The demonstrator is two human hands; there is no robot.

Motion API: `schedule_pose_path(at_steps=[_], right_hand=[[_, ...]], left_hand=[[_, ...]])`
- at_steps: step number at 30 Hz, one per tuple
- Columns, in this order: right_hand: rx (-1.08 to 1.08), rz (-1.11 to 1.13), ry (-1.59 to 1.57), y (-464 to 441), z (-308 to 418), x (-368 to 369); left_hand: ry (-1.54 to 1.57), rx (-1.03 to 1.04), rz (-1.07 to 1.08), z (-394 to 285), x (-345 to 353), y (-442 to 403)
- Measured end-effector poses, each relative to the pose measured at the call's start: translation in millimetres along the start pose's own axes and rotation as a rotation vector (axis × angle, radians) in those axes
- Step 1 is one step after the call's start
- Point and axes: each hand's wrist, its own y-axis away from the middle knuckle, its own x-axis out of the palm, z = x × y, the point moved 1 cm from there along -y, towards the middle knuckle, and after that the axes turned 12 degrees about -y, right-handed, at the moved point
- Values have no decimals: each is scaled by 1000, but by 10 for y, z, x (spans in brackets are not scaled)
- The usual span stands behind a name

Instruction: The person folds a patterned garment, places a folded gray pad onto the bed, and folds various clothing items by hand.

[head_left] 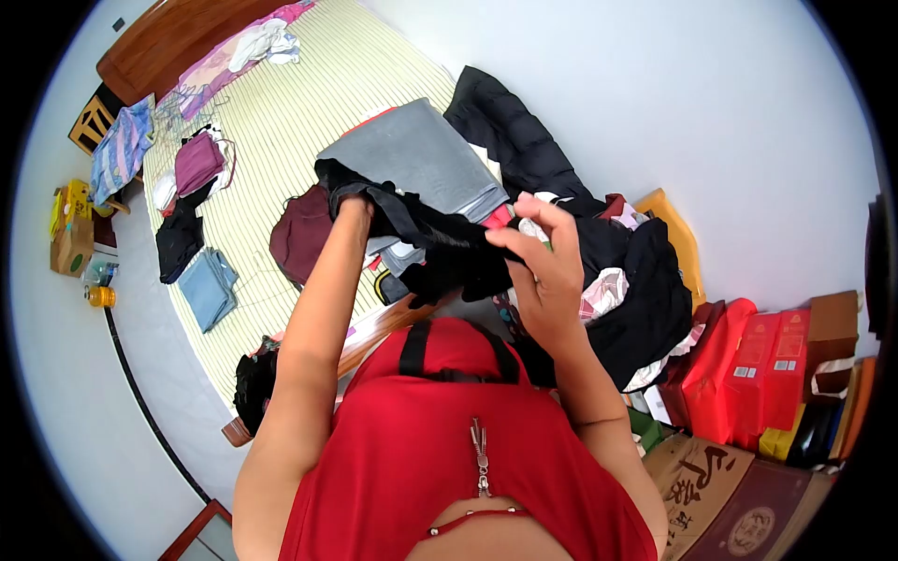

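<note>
A black garment [430, 229] stretches between my two hands above the bed's near edge. My left hand [354, 208] is largely hidden by the garment's left end, its fingers tucked in the cloth. On the other end, my right hand [544, 257] has its thumb and fingertips at the fabric, with other fingers raised; the exact hold is hard to make out. Beneath and beyond the garment lies a folded grey cloth [412, 154]. A maroon item [301, 234] rests on the bed, left of my left forearm.
The striped bed [271, 140] bears folded clothes, including a blue pair [208, 288] and a purple one [198, 161]. A black puffer jacket [514, 131] lies by the wall. Red bags [748, 374] and cardboard boxes [697, 486] stand at the right.
</note>
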Motion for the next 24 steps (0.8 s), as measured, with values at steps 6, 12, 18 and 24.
schedule_pose_path(at_steps=[6,12,18,24], right_hand=[[281,610,-578,298,151,49],[312,863,-733,343,114,183],[330,738,-568,347,-21,241],[204,435,-465,289,-194,248]], left_hand=[[-12,122,66,-572,82,245],[-577,311,245,-638,487,739],[-1645,981,497,-690,1062,1269],[-2141,1425,704,-693,1359,1643]])
